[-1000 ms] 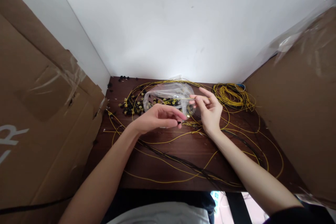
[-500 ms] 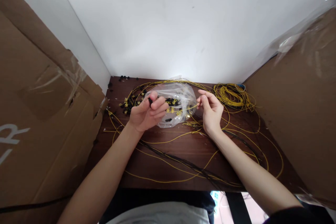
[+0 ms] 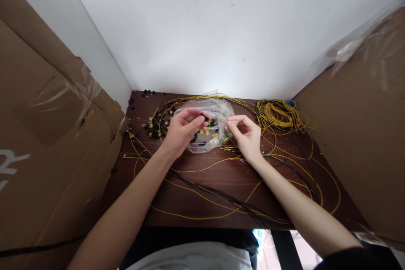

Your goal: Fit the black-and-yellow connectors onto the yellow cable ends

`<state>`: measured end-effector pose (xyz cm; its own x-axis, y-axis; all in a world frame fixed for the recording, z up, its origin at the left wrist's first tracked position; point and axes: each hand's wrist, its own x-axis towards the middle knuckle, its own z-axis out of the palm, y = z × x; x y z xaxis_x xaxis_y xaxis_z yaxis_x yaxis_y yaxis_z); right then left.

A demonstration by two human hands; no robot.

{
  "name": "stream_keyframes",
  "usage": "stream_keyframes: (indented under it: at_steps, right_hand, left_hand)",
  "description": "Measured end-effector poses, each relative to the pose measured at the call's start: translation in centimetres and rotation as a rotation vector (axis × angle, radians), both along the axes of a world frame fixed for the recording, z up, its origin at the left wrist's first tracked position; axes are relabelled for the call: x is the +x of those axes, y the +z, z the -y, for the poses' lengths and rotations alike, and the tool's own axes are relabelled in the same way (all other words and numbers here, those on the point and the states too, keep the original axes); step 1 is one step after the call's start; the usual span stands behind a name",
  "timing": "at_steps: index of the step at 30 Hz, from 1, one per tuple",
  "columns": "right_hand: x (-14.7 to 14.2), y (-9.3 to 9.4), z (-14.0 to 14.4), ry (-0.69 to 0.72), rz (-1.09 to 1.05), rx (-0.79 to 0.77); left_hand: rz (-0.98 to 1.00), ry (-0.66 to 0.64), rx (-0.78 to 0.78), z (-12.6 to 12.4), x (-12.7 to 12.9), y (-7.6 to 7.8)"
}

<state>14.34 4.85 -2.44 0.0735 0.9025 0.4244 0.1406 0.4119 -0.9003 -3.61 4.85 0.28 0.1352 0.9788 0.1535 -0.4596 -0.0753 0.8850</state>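
Dark tabletop strewn with yellow wire loops, cardboard walls either side. A clear plastic bag of small black and yellow parts lies mid-table. Left hand pinches a small black connector over the bag. Right hand pinches the end of a thin yellow wire just beside it. Judgement: fingertips should grip near the wire tip, keeping both pieces aligned and steady.

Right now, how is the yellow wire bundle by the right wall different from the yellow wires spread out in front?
The wire bundle is wound into a tight coil at the table's back right corner. The loose wires sprawl in wide open loops across the front, crossing black cables. Both are thin and yellow.
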Motion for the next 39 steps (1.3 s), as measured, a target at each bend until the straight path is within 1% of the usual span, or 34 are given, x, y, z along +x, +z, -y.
stream_keyframes:
  at_steps: [3, 5, 11, 19, 24, 33, 39]
  right_hand:
    - [-0.1, -0.1, 0.2, 0.012, 0.074, 0.009]
    - [-0.1, -0.1, 0.3, 0.014, 0.091, 0.016]
    - [-0.2, 0.0, 0.4, 0.016, 0.088, 0.026]
    - [-0.4, 0.0, 0.6, -0.011, 0.114, 0.002]
    - [-0.5, 0.1, 0.7, -0.003, 0.115, 0.011]
    - [-0.5, 0.1, 0.7, -0.021, 0.122, -0.028]
    - [-0.4, 0.0, 0.7, -0.031, 0.160, -0.017]
  left_hand:
    - [0.027, 0.010, -0.007, -0.2, -0.1, -0.2]
    - [0.003, 0.032, 0.002, -0.3, -0.2, -0.4]
    - [-0.121, 0.046, 0.038, 0.0, 0.4, -0.8]
    - [-0.158, 0.043, 0.065, 0.1, 0.6, -1.0]
    - [-0.195, 0.049, 0.083, 0.2, 0.8, -1.0]
    - [-0.228, 0.054, 0.104, 0.4, 1.0, -1.0]
    - [-0.275, 0.064, 0.144, 0.4, 1.1, -1.2]
